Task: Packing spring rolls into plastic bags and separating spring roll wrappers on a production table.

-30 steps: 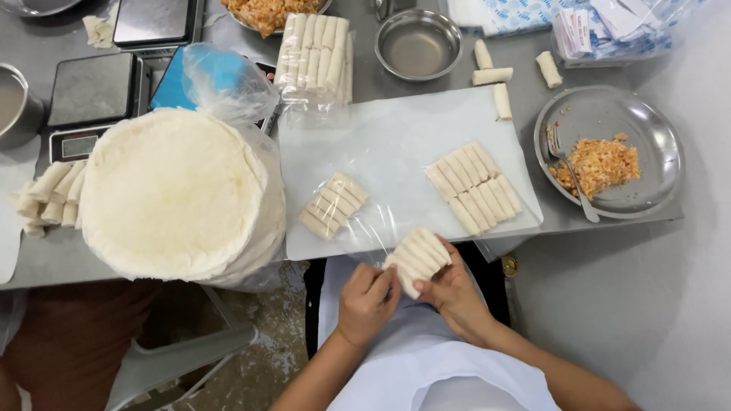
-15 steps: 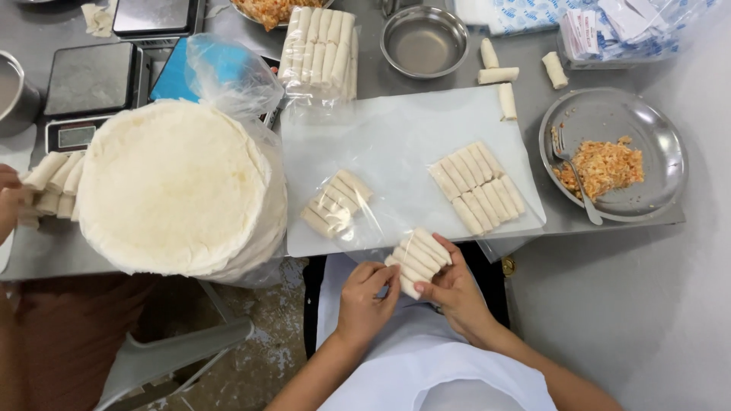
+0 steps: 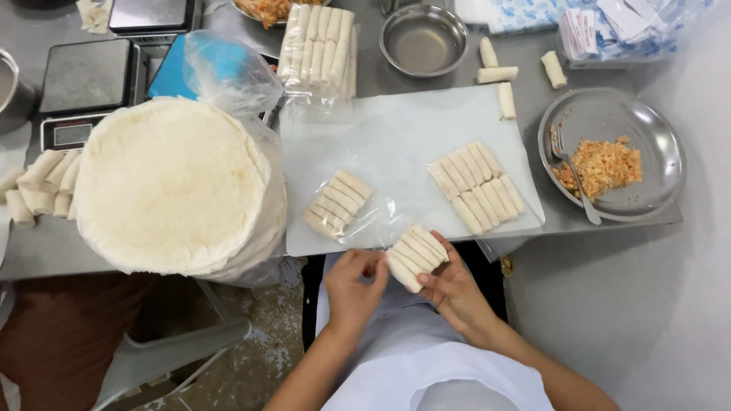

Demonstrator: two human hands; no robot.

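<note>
Fingers of the right hand [image 3: 455, 288] are closed around a small row of spring rolls [image 3: 416, 256], held just off the near edge of the steel table [image 3: 601, 222], over the person's lap. The left hand [image 3: 352, 288] has its fingers curled together at the left end of this row, touching it. On the white sheet [image 3: 396, 129], near its front edge, lies a bagged row of rolls [image 3: 336, 203]; toward its right edge lies a double row of rolls [image 3: 475, 187]. At the table's left stands a tall stack of round wrappers [image 3: 173, 186]. At the right edge is a metal plate with filling [image 3: 609, 156].
</note>
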